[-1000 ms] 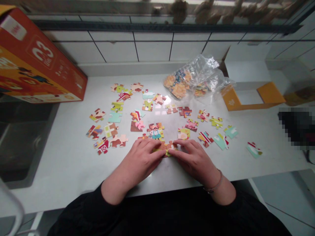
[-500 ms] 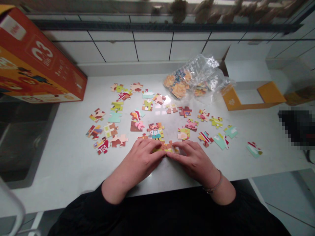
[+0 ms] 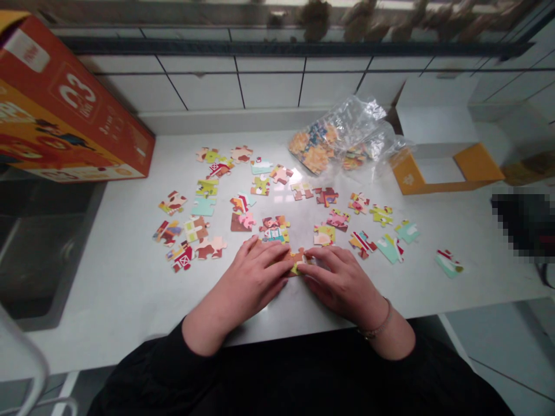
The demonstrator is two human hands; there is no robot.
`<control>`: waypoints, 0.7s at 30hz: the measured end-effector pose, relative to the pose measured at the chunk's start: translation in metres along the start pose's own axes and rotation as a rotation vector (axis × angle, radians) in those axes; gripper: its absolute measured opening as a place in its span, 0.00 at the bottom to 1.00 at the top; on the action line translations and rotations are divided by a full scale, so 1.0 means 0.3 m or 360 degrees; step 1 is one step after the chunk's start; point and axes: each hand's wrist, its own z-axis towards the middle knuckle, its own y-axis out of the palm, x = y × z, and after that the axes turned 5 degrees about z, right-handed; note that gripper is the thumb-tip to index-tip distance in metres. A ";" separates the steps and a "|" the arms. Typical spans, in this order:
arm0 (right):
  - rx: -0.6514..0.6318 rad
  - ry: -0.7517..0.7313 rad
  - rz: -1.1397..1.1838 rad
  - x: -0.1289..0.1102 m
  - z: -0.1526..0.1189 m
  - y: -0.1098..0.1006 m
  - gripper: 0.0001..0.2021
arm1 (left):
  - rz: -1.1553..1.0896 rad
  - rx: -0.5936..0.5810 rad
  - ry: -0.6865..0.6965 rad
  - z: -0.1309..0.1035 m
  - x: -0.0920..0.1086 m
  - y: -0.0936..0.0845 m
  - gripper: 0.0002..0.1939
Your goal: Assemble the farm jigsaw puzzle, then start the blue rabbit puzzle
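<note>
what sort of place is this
Probably a kitchen: a dark sink is set into the pale counter at the left, and white tiles line the wall behind. Puzzle pieces lie spread over the counter.

Bare left grip [image 3: 255,271] and bare right grip [image 3: 338,280] near each other, backs up, fingers [image 3: 271,254] bent; black-sleeved forearms [image 3: 206,329] converging.

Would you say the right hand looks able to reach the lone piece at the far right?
Probably yes: from the right hand to the lone piece, the counter shows nothing tall in the way.
</note>
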 end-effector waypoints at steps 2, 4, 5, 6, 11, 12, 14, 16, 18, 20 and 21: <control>-0.0004 -0.0002 0.0008 0.003 -0.002 0.001 0.15 | -0.0003 -0.0029 -0.0001 -0.001 -0.001 -0.002 0.17; -0.0001 -0.0015 0.0022 0.005 -0.003 0.001 0.15 | -0.0018 -0.0048 0.0006 0.000 -0.003 -0.004 0.17; 0.0001 -0.0023 0.0031 0.005 -0.002 0.001 0.15 | -0.0030 -0.0049 0.0012 0.001 -0.003 -0.006 0.17; 0.0007 -0.0031 0.0044 0.006 -0.002 0.000 0.15 | -0.0044 -0.0043 0.0019 0.002 -0.003 -0.008 0.17; 0.0047 -0.0074 0.0116 0.006 0.004 -0.005 0.09 | -0.0089 0.0016 0.0080 0.016 0.001 -0.018 0.12; 0.0052 -0.0083 0.0119 0.006 0.005 -0.006 0.09 | -0.0093 0.0023 0.0082 0.017 0.001 -0.020 0.11; 0.0066 -0.0103 0.0116 0.003 0.006 -0.008 0.09 | -0.0102 0.0020 0.0074 0.019 -0.001 -0.021 0.12; 0.0093 -0.0122 0.0109 0.000 0.005 -0.013 0.09 | -0.0116 -0.0004 0.0075 0.016 -0.005 -0.021 0.13; 0.0146 -0.0098 0.0081 -0.001 0.000 -0.023 0.10 | -0.0135 -0.0026 0.0090 0.013 -0.011 -0.020 0.13; 0.0218 -0.0012 0.0047 0.008 -0.012 -0.039 0.11 | -0.0158 -0.0033 0.0108 0.009 -0.015 -0.018 0.12; 0.0258 0.0050 0.0023 0.018 -0.021 -0.049 0.12 | -0.0168 -0.0034 0.0111 0.008 -0.016 -0.016 0.11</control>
